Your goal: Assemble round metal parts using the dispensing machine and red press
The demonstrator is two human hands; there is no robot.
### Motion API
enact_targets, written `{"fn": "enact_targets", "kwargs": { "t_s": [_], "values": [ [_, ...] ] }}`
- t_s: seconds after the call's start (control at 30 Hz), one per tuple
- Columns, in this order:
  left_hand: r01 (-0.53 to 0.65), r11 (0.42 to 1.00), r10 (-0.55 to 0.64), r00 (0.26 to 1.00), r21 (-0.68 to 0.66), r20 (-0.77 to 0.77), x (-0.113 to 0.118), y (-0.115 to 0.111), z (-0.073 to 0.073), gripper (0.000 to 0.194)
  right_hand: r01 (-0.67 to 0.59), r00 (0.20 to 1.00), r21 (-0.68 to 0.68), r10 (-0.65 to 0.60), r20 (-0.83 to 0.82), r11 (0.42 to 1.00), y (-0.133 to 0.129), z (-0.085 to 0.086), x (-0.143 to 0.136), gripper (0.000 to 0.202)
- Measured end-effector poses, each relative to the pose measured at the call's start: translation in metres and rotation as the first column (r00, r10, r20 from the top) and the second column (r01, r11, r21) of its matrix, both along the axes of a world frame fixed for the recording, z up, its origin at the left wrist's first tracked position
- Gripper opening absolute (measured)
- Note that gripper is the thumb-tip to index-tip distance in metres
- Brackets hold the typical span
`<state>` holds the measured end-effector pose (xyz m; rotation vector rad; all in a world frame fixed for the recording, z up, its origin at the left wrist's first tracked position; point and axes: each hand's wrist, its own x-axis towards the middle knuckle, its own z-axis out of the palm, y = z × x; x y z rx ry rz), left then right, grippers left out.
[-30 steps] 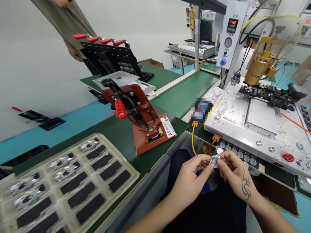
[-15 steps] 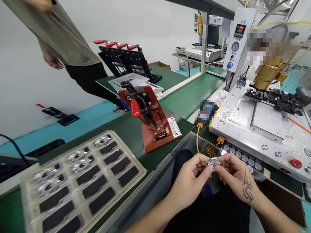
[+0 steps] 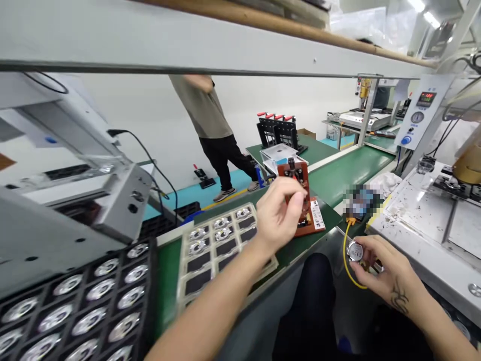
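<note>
In the head view, my right hand (image 3: 379,265) pinches a round silver watch case (image 3: 355,250) between thumb and fingers. Its flat face with small printed marks is turned towards me. My left hand (image 3: 281,213) is raised, fingers curled, in front of a red-brown clamp fixture (image 3: 311,220) on the green table. Its palm side and the clamp's handle are hidden, so what the fingers close on does not show. Left of that hand, a pale tray (image 3: 183,281) holds several shiny metal pieces (image 3: 197,246) in its upper pockets; other pockets show dark inserts.
A black tray (image 3: 152,281) of round shiny parts stands at lower left, beside a grey machine (image 3: 126,215). A white press bench (image 3: 406,240) is on the right, with a yellow cable (image 3: 344,255) near my right hand. A person (image 3: 210,110) stands beyond the table.
Both hands were together on the watch case; the left has let go and moved left to the fixture. The right keeps the case. The view has swung left, showing the black tray.
</note>
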<state>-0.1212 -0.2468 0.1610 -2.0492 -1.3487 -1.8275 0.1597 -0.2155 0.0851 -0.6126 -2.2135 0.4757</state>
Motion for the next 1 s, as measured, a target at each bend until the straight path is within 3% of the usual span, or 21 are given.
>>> {"fn": "enact_targets", "kwargs": {
  "t_s": [0.03, 0.1, 0.2, 0.3, 0.4, 0.47, 0.53, 0.6, 0.73, 0.8, 0.9, 1.0],
  "values": [
    [0.032, 0.998, -0.023, 0.988, 0.055, -0.152, -0.011, 0.012, 0.004, 0.032, 0.003, 1.000, 0.008, -0.003, -0.016, 1.000, 0.005, 0.001, -0.004, 0.038],
    [0.106, 0.992, -0.080, 0.948, 0.066, -0.307, -0.023, 0.032, 0.009, 0.045, 0.011, 0.999, 0.037, -0.010, -0.042, 0.999, 0.014, 0.000, -0.010, 0.039],
    [0.152, 0.987, -0.127, 0.926, 0.043, -0.355, -0.023, 0.045, 0.021, 0.058, 0.034, 0.997, 0.025, -0.032, -0.072, 0.999, 0.024, -0.005, -0.016, 0.037],
    [0.092, 0.995, -0.077, 0.965, 0.046, -0.251, -0.023, 0.053, 0.054, 0.051, 0.035, 0.997, -0.065, -0.039, -0.067, 0.997, 0.037, -0.010, -0.033, 0.033],
    [-0.026, 0.996, 0.025, 1.000, -0.081, -0.007, -0.042, 0.069, 0.089, 0.038, -0.024, 0.999, -0.130, 0.019, -0.040, 0.991, 0.057, -0.018, -0.062, 0.028],
    [-0.101, 0.982, 0.112, 0.992, -0.159, 0.066, -0.063, 0.074, 0.095, 0.026, -0.046, 0.999, -0.149, 0.044, -0.018, 0.988, 0.072, -0.029, -0.080, 0.026],
    [-0.190, 0.956, 0.209, 0.976, -0.226, 0.065, -0.083, 0.067, 0.077, 0.019, -0.058, 0.998, -0.157, 0.059, -0.002, 0.986, 0.086, -0.042, -0.093, 0.025],
    [-0.246, 0.898, 0.278, 0.960, -0.364, 0.037, -0.094, 0.050, 0.039, 0.028, -0.070, 0.997, -0.162, 0.073, 0.011, 0.984, 0.096, -0.056, -0.102, 0.024],
    [-0.151, 0.690, 0.124, 0.988, -0.708, -0.091, -0.087, 0.022, -0.057, 0.022, -0.110, 0.992, -0.157, 0.118, 0.043, 0.982, 0.111, -0.069, -0.121, 0.025],
    [-0.136, 0.591, 0.068, 0.991, -0.795, -0.119, -0.078, 0.023, -0.092, 0.022, -0.129, 0.988, -0.158, 0.140, 0.059, 0.979, 0.118, -0.069, -0.134, 0.024],
    [-0.128, 0.514, 0.025, 0.991, -0.848, -0.134, -0.071, 0.038, -0.117, 0.026, -0.142, 0.984, -0.173, 0.158, 0.085, 0.975, 0.126, -0.066, -0.148, 0.019],
    [-0.102, 0.505, 0.008, 0.994, -0.857, -0.113, -0.071, 0.053, -0.122, 0.031, -0.138, 0.981, -0.194, 0.161, 0.109, 0.971, 0.131, -0.070, -0.149, 0.021]
  ]
}}
